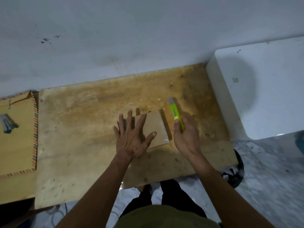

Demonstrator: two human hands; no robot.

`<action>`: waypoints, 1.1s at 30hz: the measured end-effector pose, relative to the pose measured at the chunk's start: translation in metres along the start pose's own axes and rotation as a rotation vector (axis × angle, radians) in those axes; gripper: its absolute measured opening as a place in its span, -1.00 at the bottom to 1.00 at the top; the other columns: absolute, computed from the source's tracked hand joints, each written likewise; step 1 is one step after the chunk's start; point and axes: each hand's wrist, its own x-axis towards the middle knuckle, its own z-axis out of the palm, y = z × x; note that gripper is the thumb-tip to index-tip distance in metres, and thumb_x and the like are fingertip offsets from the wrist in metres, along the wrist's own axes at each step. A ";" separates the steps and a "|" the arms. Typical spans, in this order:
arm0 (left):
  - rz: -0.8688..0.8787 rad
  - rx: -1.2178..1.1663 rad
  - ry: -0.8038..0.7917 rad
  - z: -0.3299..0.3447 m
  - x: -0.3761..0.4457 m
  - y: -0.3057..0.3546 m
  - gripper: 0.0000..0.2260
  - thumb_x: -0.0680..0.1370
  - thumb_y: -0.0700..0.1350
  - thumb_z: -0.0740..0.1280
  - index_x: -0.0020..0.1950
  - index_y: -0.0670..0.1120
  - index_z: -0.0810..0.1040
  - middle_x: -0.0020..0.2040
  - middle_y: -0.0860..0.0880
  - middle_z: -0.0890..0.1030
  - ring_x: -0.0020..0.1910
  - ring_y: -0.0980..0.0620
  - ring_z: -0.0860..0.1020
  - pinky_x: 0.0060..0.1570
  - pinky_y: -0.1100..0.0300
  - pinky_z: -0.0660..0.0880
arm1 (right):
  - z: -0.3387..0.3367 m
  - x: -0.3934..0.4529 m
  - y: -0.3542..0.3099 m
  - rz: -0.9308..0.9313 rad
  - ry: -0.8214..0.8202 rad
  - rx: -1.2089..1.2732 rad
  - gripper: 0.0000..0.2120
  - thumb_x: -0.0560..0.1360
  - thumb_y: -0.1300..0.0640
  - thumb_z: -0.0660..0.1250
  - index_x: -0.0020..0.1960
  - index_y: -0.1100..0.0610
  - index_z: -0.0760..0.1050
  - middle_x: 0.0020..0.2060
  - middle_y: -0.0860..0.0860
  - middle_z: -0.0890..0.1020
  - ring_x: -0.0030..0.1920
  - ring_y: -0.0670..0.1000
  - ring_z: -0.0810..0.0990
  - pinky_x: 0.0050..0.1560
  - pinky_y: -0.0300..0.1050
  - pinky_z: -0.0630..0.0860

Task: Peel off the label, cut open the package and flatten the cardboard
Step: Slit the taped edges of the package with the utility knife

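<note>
Left hand (131, 139) flat, fingers spread, pressing cardboard package (153, 127) onto worn counter (85, 129). Right hand (185, 135) curled around green utility knife (176, 113), blade out, just right of package. White block (256, 89) far right; tan envelope (16, 129) far left.

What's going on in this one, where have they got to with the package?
A person stands at a worn wooden board. The left hand lies flat, fingers spread, on a small cardboard package to pin it down. The right hand has its grip closed around a green utility knife, blade extended and pointing away, just beside the package's right edge. The package looks closed, with clear tape along that edge; no cut shows yet.
</note>
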 end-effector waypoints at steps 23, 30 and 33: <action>0.026 0.129 0.070 0.022 -0.001 0.002 -0.31 0.56 0.43 -0.08 0.63 0.19 -0.10 0.67 -0.02 -0.09 0.63 -0.11 -0.19 0.50 -0.37 0.00 | 0.027 -0.013 0.000 -0.161 0.037 -0.209 -0.61 0.63 0.13 0.17 0.44 0.02 0.40 -0.01 0.19 0.69 -0.05 0.22 0.66 -0.08 0.02 0.60; 0.023 0.141 0.063 0.021 0.000 0.003 -0.31 0.56 0.43 -0.08 0.63 0.18 -0.10 0.67 -0.02 -0.10 0.63 -0.11 -0.19 0.50 -0.37 0.00 | 0.028 -0.016 -0.004 -0.151 0.032 -0.240 -0.61 0.63 0.12 0.15 0.45 0.04 0.40 0.06 0.20 0.66 0.03 0.24 0.64 -0.05 -0.04 0.53; 0.016 0.145 0.063 0.022 0.000 0.004 -0.31 0.57 0.42 -0.07 0.63 0.18 -0.10 0.67 -0.03 -0.10 0.63 -0.11 -0.20 0.50 -0.37 -0.01 | 0.029 -0.018 -0.005 -0.157 0.040 -0.258 -0.60 0.63 0.12 0.15 0.46 0.02 0.38 0.05 0.20 0.66 0.01 0.25 0.64 -0.07 -0.03 0.53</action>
